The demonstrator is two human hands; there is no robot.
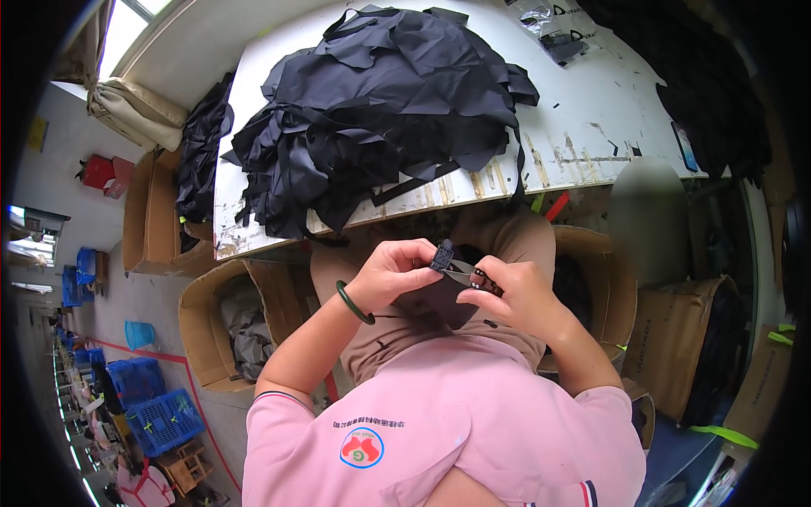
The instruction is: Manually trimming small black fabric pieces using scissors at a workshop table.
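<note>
Above my lap, my left hand (pixel 397 269) pinches the folded, textured end of a black fabric piece (pixel 453 306), whose flat part hangs down below the fingers. In my right hand (pixel 519 291) is a small pair of thread snips (pixel 460 274) with dark handles and metal blades. The blades point left and meet the black piece right beside my left fingertips. Whether they touch or cut it is too small to tell. Beyond my hands, a large heap of black fabric pieces (pixel 389 110) covers much of the white table (pixel 583 127).
Cardboard boxes stand on both sides of my knees: one with grey fabric (pixel 247 334) at left, another box (pixel 676 338) at right. A clear plastic bag (pixel 557 38) and a phone-like object (pixel 684 145) lie on the table. Blue crates (pixel 165 420) sit on the floor at left.
</note>
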